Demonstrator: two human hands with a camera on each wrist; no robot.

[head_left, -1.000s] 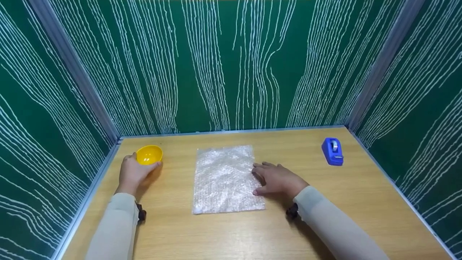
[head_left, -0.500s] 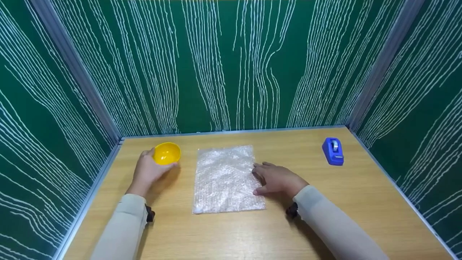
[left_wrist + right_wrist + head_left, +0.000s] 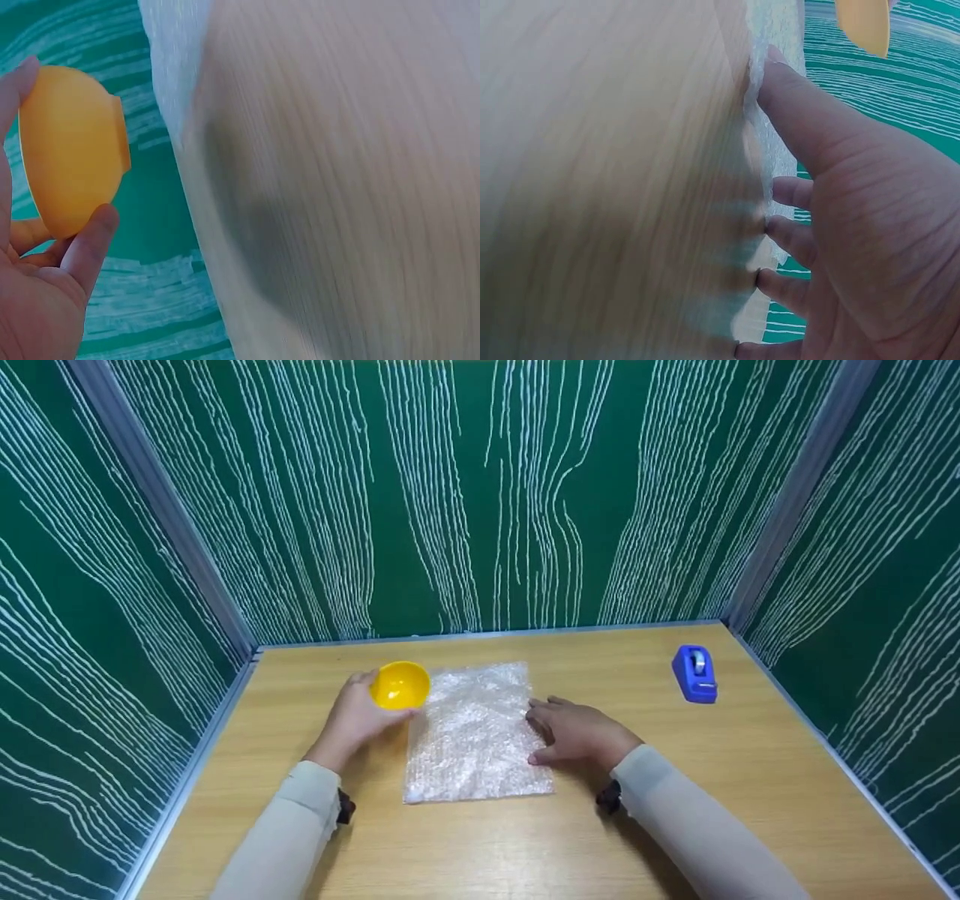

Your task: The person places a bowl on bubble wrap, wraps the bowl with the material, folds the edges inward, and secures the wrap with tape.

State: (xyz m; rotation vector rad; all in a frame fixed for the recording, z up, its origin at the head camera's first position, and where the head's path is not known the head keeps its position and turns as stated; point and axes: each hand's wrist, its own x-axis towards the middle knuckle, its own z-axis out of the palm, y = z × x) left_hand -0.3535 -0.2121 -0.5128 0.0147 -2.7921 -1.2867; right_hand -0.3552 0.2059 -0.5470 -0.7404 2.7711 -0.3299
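A small yellow bowl (image 3: pixel 402 685) is in my left hand (image 3: pixel 358 714), the thumb and fingers gripping it near the rim with its mouth tilted toward me. In the left wrist view the bowl (image 3: pixel 71 150) hangs above the table, its shadow falling on the wood. It overlaps the upper left edge of a flat sheet of bubble wrap (image 3: pixel 480 742) in the head view. My right hand (image 3: pixel 577 733) rests at the sheet's right edge with fingers spread. In the right wrist view, the thumb and fingertips (image 3: pixel 784 289) touch down along that edge.
A blue tape dispenser (image 3: pixel 694 675) stands at the back right of the wooden table (image 3: pixel 480 847). Green panels (image 3: pixel 525 510) with white wavy lines enclose the back and both sides, joined by grey corner posts (image 3: pixel 780 502).
My left hand has carried the bowl rightward from the table's left side to the bubble wrap's left edge. My right hand and the sheet have stayed in place.
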